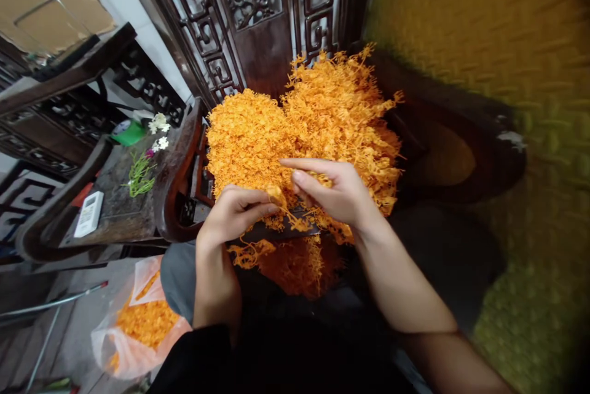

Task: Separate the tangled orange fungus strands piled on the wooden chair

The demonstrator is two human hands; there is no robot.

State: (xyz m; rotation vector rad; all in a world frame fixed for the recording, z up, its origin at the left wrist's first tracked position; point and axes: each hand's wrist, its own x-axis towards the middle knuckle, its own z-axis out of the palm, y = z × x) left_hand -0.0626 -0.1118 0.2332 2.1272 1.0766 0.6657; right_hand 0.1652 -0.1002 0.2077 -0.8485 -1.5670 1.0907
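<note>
Nearest the camera: 2 bare forearms rise from a dark lap, both hands meeting at mid-frame. Below left, on the floor, an open plastic bag [138, 332] holds loose orange pieces; it sits beside the person's knee, within easy drop of the left arm, which probably explains its position.

Left hand [233, 212]: fingers curled closed, thumb and forefinger pinching a small orange sprig [278, 196] at its tip. Grip narrow and firm on the piece.

Right hand [338, 192]: fingers loosely curled, fingertips touching the same sprig from the other side, forefinger stretched out flat above it. It looks like a light steadying or pulling hold; whether it actually clamps the sprig I cannot tell.

The sprig sits between the 2 hands, just in front of the large orange pile [304, 130] and trailing thin strands down toward it. More orange clumps hang over the seat edge below the hands.

The pile rests heaped on a dark carved wooden chair [258, 43], backed against its fretwork so the mass stays put.

Left, further off: a side table [115, 209] with a white remote [89, 214], green stems [139, 176] and small white flowers [159, 123]. Right: a blurred yellow surface.
</note>
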